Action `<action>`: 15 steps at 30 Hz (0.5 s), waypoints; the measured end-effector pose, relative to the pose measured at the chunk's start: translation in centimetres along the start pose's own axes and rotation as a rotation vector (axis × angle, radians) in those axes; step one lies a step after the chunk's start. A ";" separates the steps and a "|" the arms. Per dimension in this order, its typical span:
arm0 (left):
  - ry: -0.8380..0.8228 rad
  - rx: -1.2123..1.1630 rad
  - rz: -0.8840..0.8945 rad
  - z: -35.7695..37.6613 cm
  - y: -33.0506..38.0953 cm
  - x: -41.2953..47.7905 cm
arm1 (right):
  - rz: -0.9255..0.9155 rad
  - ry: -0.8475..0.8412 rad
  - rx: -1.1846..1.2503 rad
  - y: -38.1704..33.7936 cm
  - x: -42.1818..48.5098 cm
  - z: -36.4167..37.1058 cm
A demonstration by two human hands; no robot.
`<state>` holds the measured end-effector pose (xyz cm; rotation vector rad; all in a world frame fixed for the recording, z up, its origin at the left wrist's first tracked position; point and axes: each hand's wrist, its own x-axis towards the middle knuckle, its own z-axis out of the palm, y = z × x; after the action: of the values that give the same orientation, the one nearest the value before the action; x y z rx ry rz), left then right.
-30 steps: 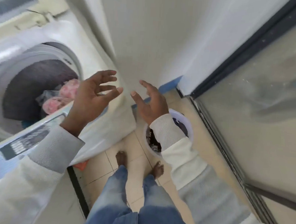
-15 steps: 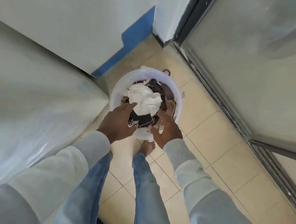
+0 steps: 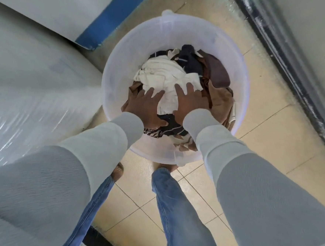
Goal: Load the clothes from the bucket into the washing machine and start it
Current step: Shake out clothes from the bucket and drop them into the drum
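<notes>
A white translucent bucket (image 3: 183, 34) stands on the tiled floor in front of my feet. Inside lies a heap of clothes: a cream garment (image 3: 161, 74) on top, with dark blue (image 3: 191, 61) and brown pieces (image 3: 219, 96) around it. Both hands are down inside the bucket. My left hand (image 3: 145, 106) lies on the near left of the heap with fingers spread flat. My right hand (image 3: 190, 99) rests on the cream garment beside it, fingers straight. Neither hand grips cloth. The washing machine's side (image 3: 35, 87), wrapped in plastic film, fills the left; its drum is out of view.
A white wall with a blue skirting strip (image 3: 111, 17) runs behind the bucket. A dark sliding-door track (image 3: 289, 60) crosses the right side. My jeans and bare feet stand on beige tiles (image 3: 262, 133) just behind the bucket.
I have turned from the machine's drum to the bucket and bent closer. Both hands went from raised in the air down onto the clothes heap.
</notes>
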<state>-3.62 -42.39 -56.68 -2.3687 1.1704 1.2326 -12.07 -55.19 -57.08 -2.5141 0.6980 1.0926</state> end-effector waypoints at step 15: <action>0.199 -0.686 -0.061 -5.4 2.5 -14.0 | 0.030 0.425 0.948 -1.8 -16.8 -6.7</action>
<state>-6.89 -39.11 -42.20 -3.0425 0.7879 1.6008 -16.95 -51.59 -39.96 -1.8691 1.0471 0.1087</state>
